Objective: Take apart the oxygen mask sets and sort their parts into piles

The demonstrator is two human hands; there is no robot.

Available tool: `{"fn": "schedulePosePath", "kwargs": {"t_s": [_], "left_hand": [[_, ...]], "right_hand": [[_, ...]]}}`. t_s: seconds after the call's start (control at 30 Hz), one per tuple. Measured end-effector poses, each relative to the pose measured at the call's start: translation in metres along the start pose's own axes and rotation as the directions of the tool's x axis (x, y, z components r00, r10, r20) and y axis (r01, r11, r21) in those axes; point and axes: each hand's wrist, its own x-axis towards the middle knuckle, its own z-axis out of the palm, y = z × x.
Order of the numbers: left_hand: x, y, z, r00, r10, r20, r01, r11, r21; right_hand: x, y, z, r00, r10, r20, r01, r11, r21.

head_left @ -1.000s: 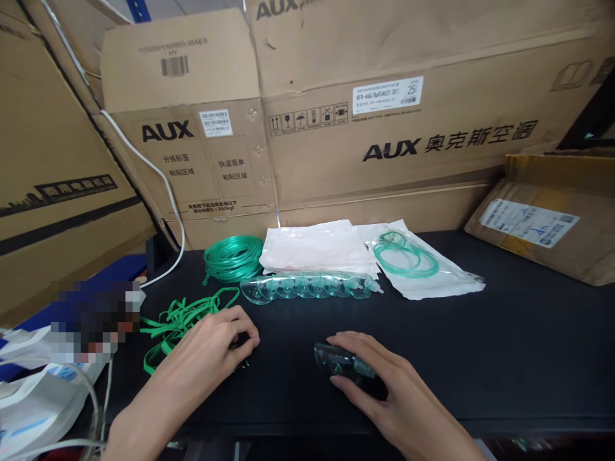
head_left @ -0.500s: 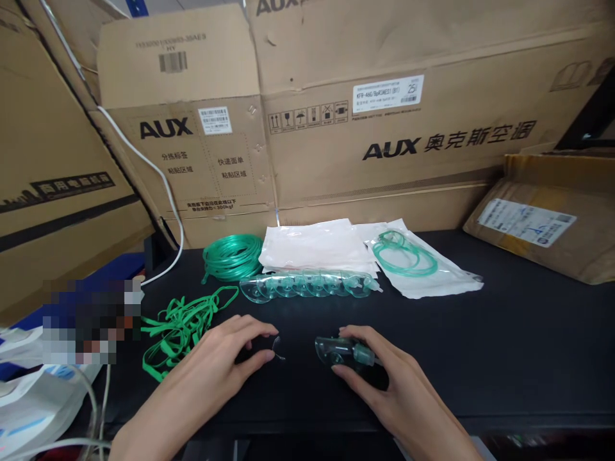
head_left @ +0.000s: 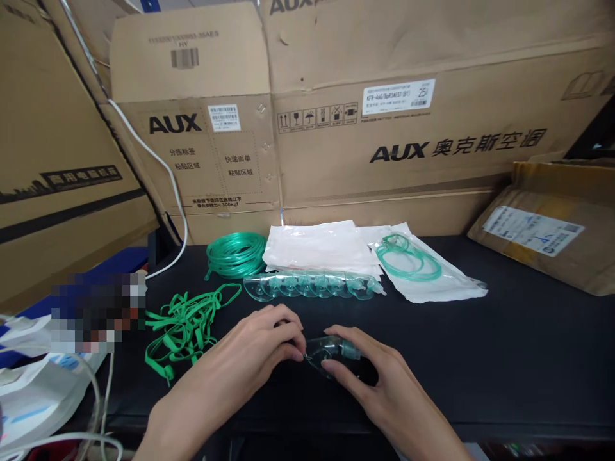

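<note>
Left hand and right hand, one pair, bare; slim fingers. Two forearms, likewise bare, slender in outline.

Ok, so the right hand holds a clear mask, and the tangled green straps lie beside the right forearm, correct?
Not quite: in the head view, the tangled green straps lie beside the left forearm, not the right one. The right hand does hold a clear mask.

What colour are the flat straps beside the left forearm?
The flat straps are plain bright green, seen best in the head view.
</note>
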Motion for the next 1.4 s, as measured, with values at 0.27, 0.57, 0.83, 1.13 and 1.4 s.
{"fn": "schedulePosePath", "kwargs": {"t_s": [0.27,0.57,0.83,1.13,1.4], "left_hand": [[0.012,0.008,-0.001,1.0,0.006,0.026,-0.005,1.0,-0.017],[0.018,0.015,0.001,0.983,-0.167,-0.075,0.15,0.97,-0.192],[0.027,0.019,0.014,0.945,-0.313,-0.093,0.25,0.876,-0.413],[0.038,0.011,0.039,0.962,-0.232,-0.146,0.061,0.702,-0.71],[0.034,0.008,0.033,0.956,-0.145,-0.255,-0.049,0.777,-0.628]], "right_hand": [[-0.002,0.001,-0.001,0.999,0.004,0.037,-0.005,0.999,0.032],[0.0,-0.003,-0.006,0.997,-0.055,-0.051,0.062,0.986,0.155],[0.002,-0.008,0.006,0.938,-0.203,-0.281,0.247,0.96,0.132],[0.0,-0.006,0.007,0.966,-0.072,-0.248,0.15,0.938,0.312],[0.006,-0.02,-0.005,0.979,0.2,-0.047,-0.138,0.809,0.572]]}}
